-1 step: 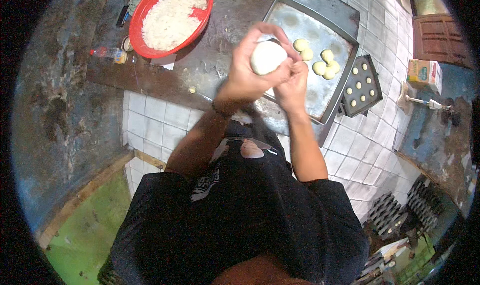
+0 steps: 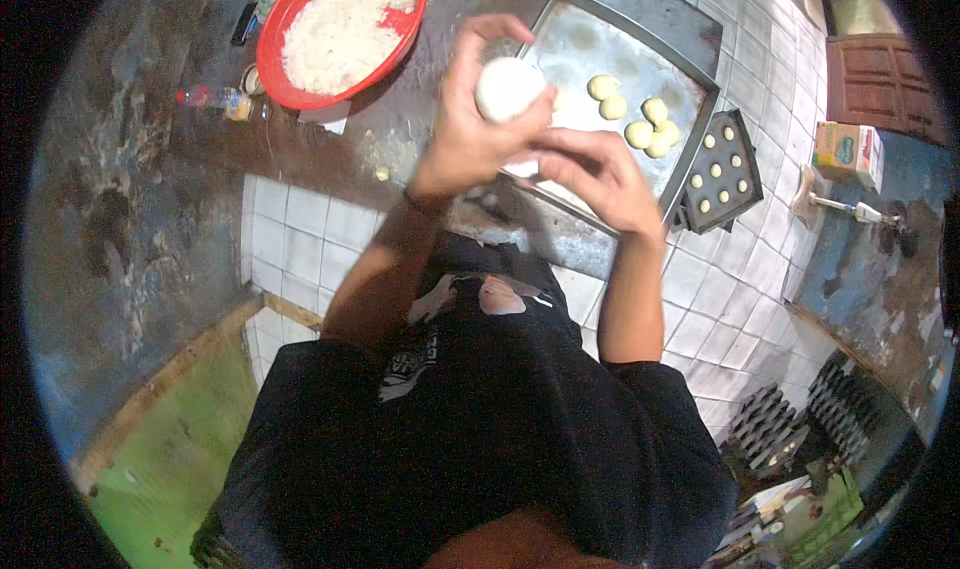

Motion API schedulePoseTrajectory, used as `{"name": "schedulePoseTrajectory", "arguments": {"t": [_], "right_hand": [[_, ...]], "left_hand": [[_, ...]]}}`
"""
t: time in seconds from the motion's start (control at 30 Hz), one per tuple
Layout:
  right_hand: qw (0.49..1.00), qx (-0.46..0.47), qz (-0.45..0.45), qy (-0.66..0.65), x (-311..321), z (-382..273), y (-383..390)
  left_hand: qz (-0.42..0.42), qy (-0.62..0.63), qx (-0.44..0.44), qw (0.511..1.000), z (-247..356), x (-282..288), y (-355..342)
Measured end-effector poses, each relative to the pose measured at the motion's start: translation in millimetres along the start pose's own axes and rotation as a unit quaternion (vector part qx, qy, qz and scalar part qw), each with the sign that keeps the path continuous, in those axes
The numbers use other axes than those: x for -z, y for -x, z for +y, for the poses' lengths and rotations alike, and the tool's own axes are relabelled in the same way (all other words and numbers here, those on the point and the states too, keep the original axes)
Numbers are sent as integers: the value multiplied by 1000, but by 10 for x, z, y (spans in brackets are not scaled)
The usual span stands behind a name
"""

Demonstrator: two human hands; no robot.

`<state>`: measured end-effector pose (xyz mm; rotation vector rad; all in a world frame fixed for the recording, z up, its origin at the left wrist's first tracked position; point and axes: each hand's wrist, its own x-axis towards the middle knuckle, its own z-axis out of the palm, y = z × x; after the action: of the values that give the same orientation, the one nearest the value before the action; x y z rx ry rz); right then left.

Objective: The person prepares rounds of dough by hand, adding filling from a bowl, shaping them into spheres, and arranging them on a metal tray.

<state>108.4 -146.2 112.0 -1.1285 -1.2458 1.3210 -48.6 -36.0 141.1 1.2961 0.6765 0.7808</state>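
White tiles [image 2: 690, 304] show at four o'clock past the dark, worn table [image 2: 335, 154], which carries a red bowl [image 2: 270, 69] of pale, crumbly mix [image 2: 340, 39] at eleven o'clock and a metal tray [image 2: 590, 39] with six pale lumps [image 2: 639, 135] at one o'clock. Out at two o'clock, a smaller dark tray [image 2: 718, 157] bears little rounds.

Your best approach is probably a light, even grip: let your left hand [image 2: 467, 129] cradle the white ball [image 2: 508, 89] without denting it, and bring your right hand [image 2: 607, 174] in gently, so that the soft-looking surface stays smooth and round.

Your left fingers curl around the ball, gripping it above the near left corner of the metal tray; it sits at two o'clock from that palm. Your right fingers are half bent at five o'clock below the ball, near your left thumb; blur means you cannot tell whether they pinch anything.
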Motion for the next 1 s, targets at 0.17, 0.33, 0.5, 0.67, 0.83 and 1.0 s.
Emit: {"name": "schedulePoseTrajectory", "arguments": {"t": [0.17,0.33,0.5,0.67,0.83,1.0], "right_hand": [[981,4,173,91,77,-23,-96],[967,-15,187,173,77,704,-347],[924,-126,105,346,243,2404,-320],[816,15,-64,575,94,2873,-247],[790,28,-136,598,103,3016,-249],[887,2,-113,447,418,2627,-626]], "left_hand": [[-78,-245,-153,954,-678,229,-192],[-100,-307,-77,943,-1424,339,-200],[-33,-323,54,944,-1632,1203,185],[46,-365,108,924,-1684,1923,830],[106,-299,172,933,-1956,2057,1218],[123,-243,198,942,-1742,1695,1077]]}}
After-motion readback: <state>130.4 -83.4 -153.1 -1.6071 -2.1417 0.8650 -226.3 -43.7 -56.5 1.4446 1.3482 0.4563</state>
